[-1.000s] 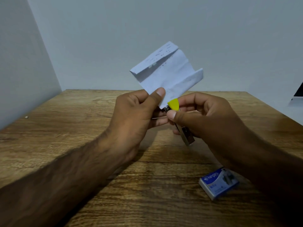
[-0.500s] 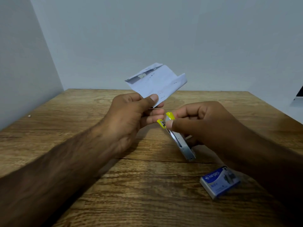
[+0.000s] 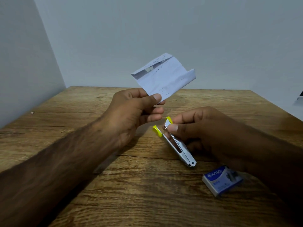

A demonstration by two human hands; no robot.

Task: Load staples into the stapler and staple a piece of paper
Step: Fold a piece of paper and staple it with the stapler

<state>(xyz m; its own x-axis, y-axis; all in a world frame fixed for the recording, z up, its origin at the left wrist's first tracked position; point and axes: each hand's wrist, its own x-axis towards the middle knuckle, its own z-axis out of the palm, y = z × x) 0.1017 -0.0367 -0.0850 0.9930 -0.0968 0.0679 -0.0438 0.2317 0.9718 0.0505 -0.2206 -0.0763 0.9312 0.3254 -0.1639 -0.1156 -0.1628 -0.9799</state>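
Observation:
My left hand (image 3: 136,110) pinches the lower corner of a folded white piece of paper (image 3: 165,77), held up above the wooden table (image 3: 114,194). Several small staples show near the paper's lower edge. My right hand (image 3: 205,128) grips a small silver stapler (image 3: 176,143) with yellow tips, its two arms spread apart at the front. The stapler hangs just below and right of the paper, not touching it. A blue staple box (image 3: 222,180) lies on the table under my right wrist.
Grey walls close the table in at the back and left. A tiny light speck (image 3: 32,112) lies near the table's left edge. A white object (image 3: 299,97) peeks in at the right edge of view.
The stapler has come away from the paper and moved down and right, with its jaws now spread. My left hand lifted the paper slightly and holds it apart.

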